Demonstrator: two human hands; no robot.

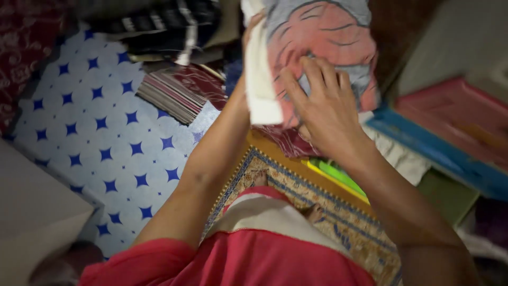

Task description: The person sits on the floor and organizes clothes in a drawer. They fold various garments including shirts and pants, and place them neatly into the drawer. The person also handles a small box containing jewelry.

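Pink-and-grey cloth [328, 37] held up in the air at the top of the view, above the patterned mat [317, 212] and well clear of it, a white piece [259, 85] hanging down its left side. Right hand [325, 106] laid flat against the front of the cloth, fingers [312, 71] spread and pressing, not pinching. Left hand [253, 26] mostly hidden behind the white piece; cannot tell whether closed on the fabric or only propping it. Likely trouble: a loose hold on the left side, letting the white piece slide off toward the striped stack [174, 92] near the mat's far left corner, or onto the starred sheet [106, 137]. Also possible: the cloth sagging and dragging over the dark red fabric [288, 142] and green item [338, 175] at the mat's far edge, upsetting them. Blue and pink bins [450, 132] just to the right, near enough for a trailing hem to catch on a rim.
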